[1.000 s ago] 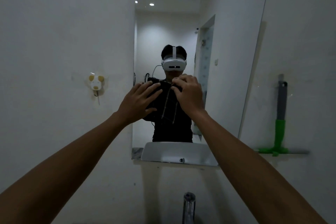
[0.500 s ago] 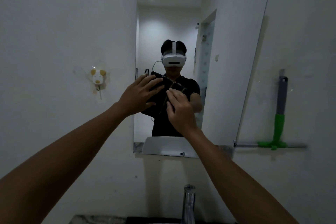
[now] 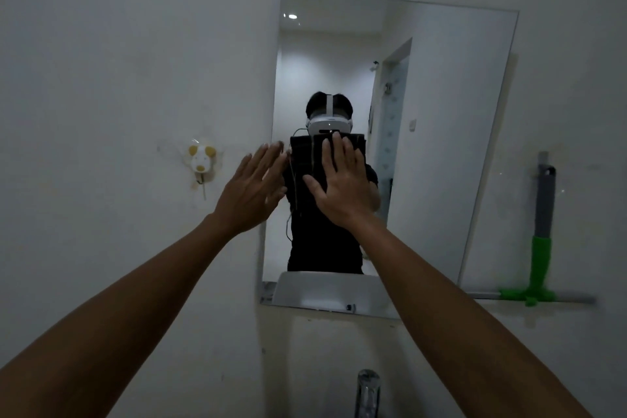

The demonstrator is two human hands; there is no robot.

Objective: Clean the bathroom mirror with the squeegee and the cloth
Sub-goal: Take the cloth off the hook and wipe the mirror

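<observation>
Your right hand (image 3: 342,180) lies flat, fingers spread, pressing the cloth (image 3: 307,159) against the mirror (image 3: 441,132) near its left edge, so the palm spreads pressure across the glass for wiping. Your left hand (image 3: 252,190) is open and holds nothing, hovering just beside the cloth's left edge; in this dim light you can't tell whether it touches the glass. The cloth looks dark, soft and folded into a rough rectangle. The squeegee (image 3: 541,248), with its green plastic handle and long straight blade, hangs on the wall right of the mirror, untouched.
</observation>
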